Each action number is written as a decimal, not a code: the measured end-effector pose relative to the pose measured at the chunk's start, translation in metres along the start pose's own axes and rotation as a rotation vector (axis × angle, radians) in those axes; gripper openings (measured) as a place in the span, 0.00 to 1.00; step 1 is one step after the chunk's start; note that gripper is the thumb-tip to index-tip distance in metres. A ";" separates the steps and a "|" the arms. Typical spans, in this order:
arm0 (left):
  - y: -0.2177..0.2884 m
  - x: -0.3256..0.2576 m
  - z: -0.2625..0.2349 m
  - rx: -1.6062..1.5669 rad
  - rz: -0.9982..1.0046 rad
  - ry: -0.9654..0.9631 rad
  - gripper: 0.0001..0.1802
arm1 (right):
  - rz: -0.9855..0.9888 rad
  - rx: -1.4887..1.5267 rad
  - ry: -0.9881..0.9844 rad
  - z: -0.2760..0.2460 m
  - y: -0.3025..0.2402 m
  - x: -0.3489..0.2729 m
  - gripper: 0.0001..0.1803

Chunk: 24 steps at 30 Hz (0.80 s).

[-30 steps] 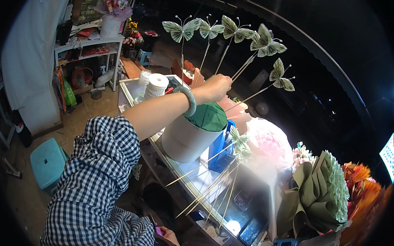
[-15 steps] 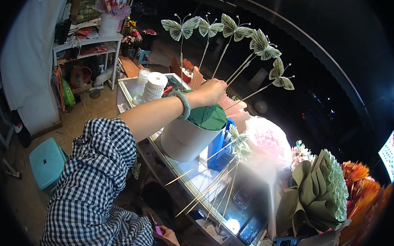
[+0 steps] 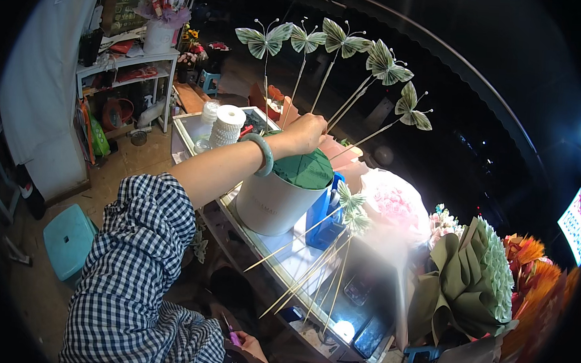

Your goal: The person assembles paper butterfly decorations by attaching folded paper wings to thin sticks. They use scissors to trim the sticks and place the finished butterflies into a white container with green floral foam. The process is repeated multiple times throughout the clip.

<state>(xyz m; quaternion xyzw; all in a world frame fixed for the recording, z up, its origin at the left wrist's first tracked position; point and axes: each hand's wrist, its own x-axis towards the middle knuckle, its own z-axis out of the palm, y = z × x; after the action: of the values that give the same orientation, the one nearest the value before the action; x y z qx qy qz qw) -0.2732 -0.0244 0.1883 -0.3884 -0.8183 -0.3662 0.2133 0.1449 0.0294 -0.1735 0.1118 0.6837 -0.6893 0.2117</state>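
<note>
Left hand (image 3: 304, 131) extended from a checked sleeve (image 3: 144, 239), closed around the lower ends of several thin wooden sticks (image 3: 347, 109), just above the green foam dome (image 3: 304, 169). Green bangle (image 3: 263, 155) worn on that wrist. Each stick topped with a folded paper butterfly (image 3: 265, 39); five butterflies fanned out between 11 and 2 o'clock of the hand. Foam dome seated in a white round box (image 3: 269, 203), directly at 6 o'clock of the hand, standing on a glass-topped table (image 3: 280, 260).

Right hand (image 3: 249, 344) low near the bottom edge, at 6 o'clock of the box, touching a small pink object (image 3: 235, 339); grip too small and dark to judge.

More sticks with butterflies (image 3: 349, 207) lying slanted across the table at 4 o'clock of the box, beside a blue container (image 3: 325, 216). White spools (image 3: 226, 125) at 10 o'clock of the box. Green wrapped bouquet (image 3: 472, 283) well apart at 3 o'clock. Turquoise stool (image 3: 67, 239) on the floor at 9 o'clock.
</note>
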 end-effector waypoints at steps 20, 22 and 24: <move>0.119 -0.066 0.068 0.036 0.196 -0.456 0.12 | -0.078 -0.261 0.052 0.002 -0.010 -0.004 0.19; 0.118 -0.068 0.078 0.143 0.274 -0.449 0.07 | -0.095 -0.253 0.055 0.002 -0.006 -0.003 0.21; 0.111 -0.059 0.082 0.296 0.283 -0.453 0.05 | -0.048 -0.033 0.083 0.006 0.001 -0.004 0.21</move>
<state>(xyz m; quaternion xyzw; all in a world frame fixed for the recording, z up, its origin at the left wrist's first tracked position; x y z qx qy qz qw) -0.1551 0.0583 0.1464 -0.5350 -0.8272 -0.1137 0.1288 0.1497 0.0239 -0.1719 0.1204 0.7058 -0.6774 0.1687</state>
